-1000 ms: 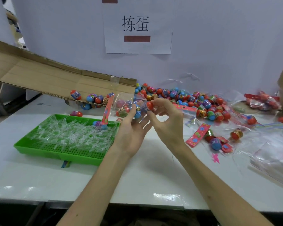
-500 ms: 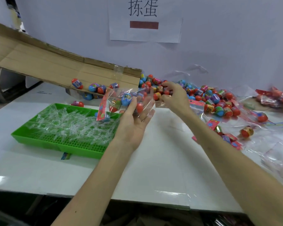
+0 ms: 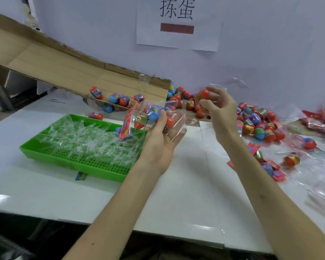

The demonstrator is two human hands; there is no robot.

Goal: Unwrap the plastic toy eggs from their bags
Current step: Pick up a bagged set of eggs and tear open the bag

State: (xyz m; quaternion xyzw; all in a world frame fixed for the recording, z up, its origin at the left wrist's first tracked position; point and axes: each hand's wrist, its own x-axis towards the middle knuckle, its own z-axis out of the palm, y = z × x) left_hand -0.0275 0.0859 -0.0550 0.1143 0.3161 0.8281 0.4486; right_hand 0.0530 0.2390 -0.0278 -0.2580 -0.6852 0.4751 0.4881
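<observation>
We judge the job partly done: dozens of loose eggs (image 3: 255,126), too many to count, heap right of centre on the tabletop (image 3: 176,194); a few filled bags (image 3: 324,119) wait at the right edge. At centre, our left hand (image 3: 159,141) grips one bag (image 3: 148,113) holding about four eggs; our right hand (image 3: 222,113) pinches one red egg (image 3: 204,94).

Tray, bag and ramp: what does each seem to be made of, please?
Tray: likely moulded plastic, bright green and slightly glossy; its floor is a regular grid of holes.
Bag: thin clear plastic film, shiny; the eggs show through it and it creases.
Ramp: brown corrugated cardboard, matt; it has fold lines and a ragged edge, so it is probably a flattened box.
</observation>
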